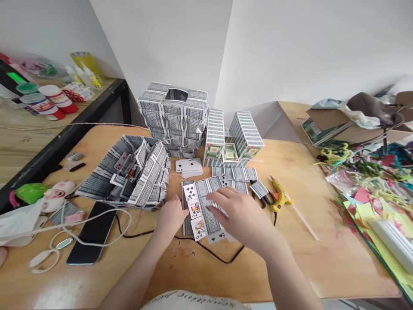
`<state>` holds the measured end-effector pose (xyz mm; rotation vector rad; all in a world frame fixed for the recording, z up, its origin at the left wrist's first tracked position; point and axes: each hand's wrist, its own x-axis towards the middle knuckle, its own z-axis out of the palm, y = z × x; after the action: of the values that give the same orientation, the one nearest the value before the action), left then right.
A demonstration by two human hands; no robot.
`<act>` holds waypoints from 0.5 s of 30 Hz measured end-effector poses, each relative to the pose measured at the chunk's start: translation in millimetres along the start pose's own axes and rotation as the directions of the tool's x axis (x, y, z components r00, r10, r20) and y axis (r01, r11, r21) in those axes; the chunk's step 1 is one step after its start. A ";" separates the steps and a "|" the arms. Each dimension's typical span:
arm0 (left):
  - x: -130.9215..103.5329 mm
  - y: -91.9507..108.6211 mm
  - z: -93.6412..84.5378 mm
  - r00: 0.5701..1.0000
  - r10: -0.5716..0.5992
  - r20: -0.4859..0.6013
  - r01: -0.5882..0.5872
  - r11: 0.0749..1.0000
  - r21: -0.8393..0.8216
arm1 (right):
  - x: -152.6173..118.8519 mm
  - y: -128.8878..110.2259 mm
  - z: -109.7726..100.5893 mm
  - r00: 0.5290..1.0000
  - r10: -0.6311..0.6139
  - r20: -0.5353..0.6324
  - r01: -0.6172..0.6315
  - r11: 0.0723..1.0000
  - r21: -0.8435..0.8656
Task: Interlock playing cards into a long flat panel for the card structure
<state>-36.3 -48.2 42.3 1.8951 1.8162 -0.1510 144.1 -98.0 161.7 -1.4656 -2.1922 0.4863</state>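
Playing cards [208, 215] lie overlapping in joined rows on the wooden table, mostly backs up, with a column of face-up cards [195, 209] near their left side. My left hand [172, 215] rests at the left edge of these cards, its fingers curled; what they may hold is hidden. Over the middle of the cards is my right hand [234, 211], thumb and fingers apart, with nothing visible between them. Behind the cards lies a loose pile [189, 167] with a two of spades on top. Shorter rows of card backs [238, 173] sit to the right.
A card-covered basket [151, 176] stands left, a card-covered structure [176, 118] behind, and card boxes [214, 133] beside it. A yellow glue gun [282, 196] lies right, its black cable crossing near my hands. A phone [92, 232] and white cable are left; coloured paper [371, 219] is far right.
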 end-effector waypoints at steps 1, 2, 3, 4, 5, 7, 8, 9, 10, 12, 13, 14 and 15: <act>3.9 -0.3 2.2 1.000 0.014 -0.003 -0.014 1.000 -0.009 | 0.8 14.4 14.7 0.999 0.042 0.024 -0.041 0.998 -0.042; 7.7 -0.6 4.0 1.000 0.027 0.008 -0.027 0.999 -0.019 | 0.0 27.6 28.8 0.996 0.073 0.048 -0.070 0.996 -0.061; 11.1 -0.9 5.2 0.999 0.039 0.018 -0.038 0.999 -0.024 | -2.2 38.7 41.8 0.992 0.106 0.075 -0.102 0.993 -0.062; 13.8 -1.1 5.6 0.998 0.057 0.033 -0.056 0.998 -0.034 | -5.3 47.3 53.3 0.985 0.138 0.106 -0.133 0.990 -0.051; 15.8 -1.3 5.0 0.996 0.075 0.038 -0.073 0.996 -0.043 | -8.8 53.3 63.2 0.977 0.161 0.138 -0.158 0.987 -0.030; 17.0 -2.1 1.3 0.993 0.118 0.015 -0.116 0.991 -0.065 | -15.2 58.9 78.2 0.969 0.173 0.178 -0.182 0.983 0.037; 16.4 -2.7 -1.4 0.990 0.143 0.000 -0.142 0.986 -0.085 | -17.4 59.4 83.5 0.969 0.170 0.180 -0.186 0.979 0.079; 15.2 -3.6 -4.2 0.986 0.167 -0.013 -0.167 0.980 -0.107 | -18.8 59.0 87.7 0.970 0.176 0.169 -0.196 0.974 0.110; 13.5 -4.6 -6.6 0.984 0.176 -0.025 -0.177 0.976 -0.125 | -19.3 58.2 90.8 0.970 0.185 0.158 -0.207 0.969 0.136; 9.6 -6.6 -9.1 0.986 0.155 -0.056 -0.162 0.976 -0.146 | -18.5 56.4 94.8 0.967 0.217 0.132 -0.238 0.956 0.173; 7.7 -7.3 -8.7 0.988 0.134 -0.082 -0.145 0.977 -0.156 | -17.7 55.6 96.2 0.965 0.234 0.123 -0.254 0.949 0.186; 6.2 -7.6 -7.3 0.987 0.113 -0.116 -0.132 0.977 -0.170 | -17.1 54.9 97.4 0.962 0.247 0.116 -0.266 0.944 0.198; 5.0 -7.3 -5.0 0.983 0.098 -0.153 -0.127 0.973 -0.193 | -16.7 54.1 98.7 0.961 0.256 0.109 -0.273 0.939 0.209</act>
<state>-44.1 -41.7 42.5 1.8979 1.7347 0.2065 136.7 -97.2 48.1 -1.6470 -1.9308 0.8665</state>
